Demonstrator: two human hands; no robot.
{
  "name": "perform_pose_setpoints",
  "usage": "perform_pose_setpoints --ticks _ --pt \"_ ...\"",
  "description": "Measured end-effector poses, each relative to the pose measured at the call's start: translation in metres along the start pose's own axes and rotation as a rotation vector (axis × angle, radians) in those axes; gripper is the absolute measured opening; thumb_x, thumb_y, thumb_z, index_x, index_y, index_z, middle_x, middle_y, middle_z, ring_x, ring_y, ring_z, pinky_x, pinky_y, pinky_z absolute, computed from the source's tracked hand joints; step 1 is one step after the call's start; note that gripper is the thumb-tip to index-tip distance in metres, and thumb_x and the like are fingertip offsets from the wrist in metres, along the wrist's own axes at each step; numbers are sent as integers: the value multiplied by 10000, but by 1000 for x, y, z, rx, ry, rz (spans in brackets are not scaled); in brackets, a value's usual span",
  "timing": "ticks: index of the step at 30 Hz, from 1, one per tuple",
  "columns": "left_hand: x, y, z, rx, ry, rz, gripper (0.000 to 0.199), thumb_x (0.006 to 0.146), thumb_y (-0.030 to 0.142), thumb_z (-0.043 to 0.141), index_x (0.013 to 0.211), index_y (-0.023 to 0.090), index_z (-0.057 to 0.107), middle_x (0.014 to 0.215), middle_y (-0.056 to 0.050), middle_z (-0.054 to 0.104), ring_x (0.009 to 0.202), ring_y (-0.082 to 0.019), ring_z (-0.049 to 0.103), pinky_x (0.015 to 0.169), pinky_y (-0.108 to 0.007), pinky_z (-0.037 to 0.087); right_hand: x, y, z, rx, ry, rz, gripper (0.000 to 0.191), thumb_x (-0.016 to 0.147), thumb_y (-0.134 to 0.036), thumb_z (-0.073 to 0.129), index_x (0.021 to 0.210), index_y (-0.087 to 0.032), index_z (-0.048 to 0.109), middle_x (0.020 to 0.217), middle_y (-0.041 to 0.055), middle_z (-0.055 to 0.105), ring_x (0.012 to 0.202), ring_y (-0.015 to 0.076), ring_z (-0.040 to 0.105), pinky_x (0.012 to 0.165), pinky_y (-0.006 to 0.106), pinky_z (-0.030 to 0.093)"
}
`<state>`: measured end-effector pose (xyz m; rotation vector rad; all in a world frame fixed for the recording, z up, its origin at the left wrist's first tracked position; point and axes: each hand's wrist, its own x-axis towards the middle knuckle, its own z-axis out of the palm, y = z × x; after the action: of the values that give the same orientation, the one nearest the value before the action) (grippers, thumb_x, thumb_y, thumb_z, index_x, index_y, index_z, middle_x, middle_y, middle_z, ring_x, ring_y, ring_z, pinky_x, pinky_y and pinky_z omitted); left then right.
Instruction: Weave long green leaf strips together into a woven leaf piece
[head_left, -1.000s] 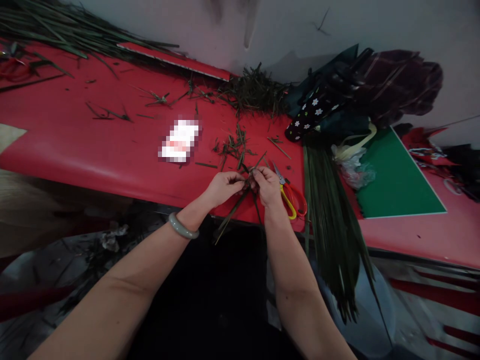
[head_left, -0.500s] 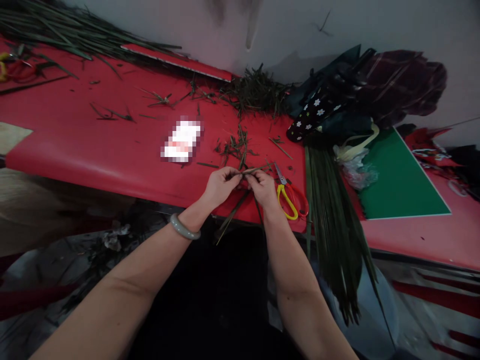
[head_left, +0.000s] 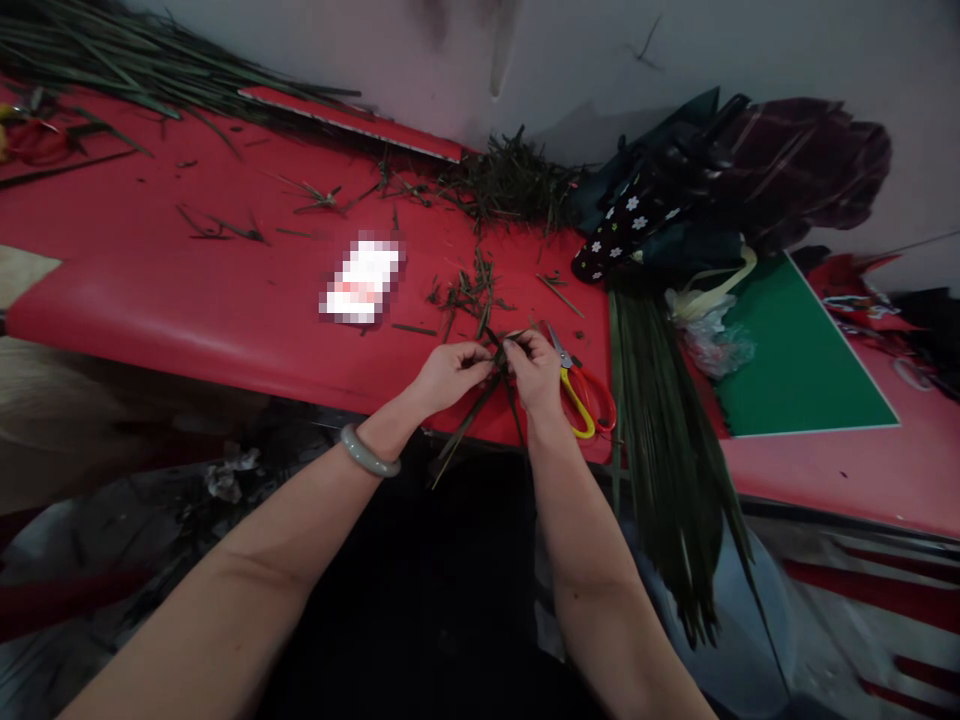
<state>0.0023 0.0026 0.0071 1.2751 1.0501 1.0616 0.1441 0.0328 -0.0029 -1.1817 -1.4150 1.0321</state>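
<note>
Around the hands on the red worktop (head_left: 150, 265), scissors (head_left: 565, 361) lie just beside at 4 o'clock, leaf scraps (head_left: 480, 290) at 11, fronds (head_left: 660, 430) farther off at 4. Close together, left hand (head_left: 454, 375) and right hand (head_left: 535, 370) pinch leaf strips (head_left: 469, 417) at the near edge; the longest points to 7 o'clock.

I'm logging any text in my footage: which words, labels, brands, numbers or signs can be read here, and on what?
No text can be read.
Bright rectangle on the red table: pixelated, unreadable.
Red item at far right: pale marks, too blurred to tell whether they are lettering.
Dark flowered item: white flowers, no lettering visible.
</note>
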Motion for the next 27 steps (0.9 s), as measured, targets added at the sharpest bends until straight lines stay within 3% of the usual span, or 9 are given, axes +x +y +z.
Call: perform_pose_setpoints --ticks 5,16,21,23,27 --pt "-1 0 1 -7 -38 11 106 697 242 578 717 138 584 587 18 557 524 -63 512 561 -204 447 3 2 -1 -32 160 -54 167 712 -347 548 725 -182 529 564 -52 473 500 71 409 486 199 354" --pt "-7 5 -2 -126 -113 -24 104 683 232 603 704 132 582 598 11 573 517 -57 519 568 -216 453 9 6 -5 35 337 -10 152 708 -319 554 776 -185 531 531 -75 442 435 55 368 431 186 314" --pt "-7 2 -4 -264 -7 -34 141 677 269 614 683 140 558 584 15 565 493 -52 499 530 -211 428 9 8 -8 30 505 -107 160 765 -325 501 859 -197 518 611 -51 491 451 57 417 455 191 368" --pt "-6 2 -4 -313 47 -42 152 671 275 617 670 144 539 574 19 561 482 -50 488 518 -209 422 5 6 -6 -76 489 -220 182 780 -329 495 906 -204 529 727 -9 551 573 83 514 559 222 440" --pt "-4 2 -4 -336 59 -45 164 660 272 620 653 142 521 550 26 553 467 -46 483 504 -202 416 -7 -3 2 -336 248 -470 188 802 -271 478 960 -225 568 852 39 604 799 145 578 752 306 477"
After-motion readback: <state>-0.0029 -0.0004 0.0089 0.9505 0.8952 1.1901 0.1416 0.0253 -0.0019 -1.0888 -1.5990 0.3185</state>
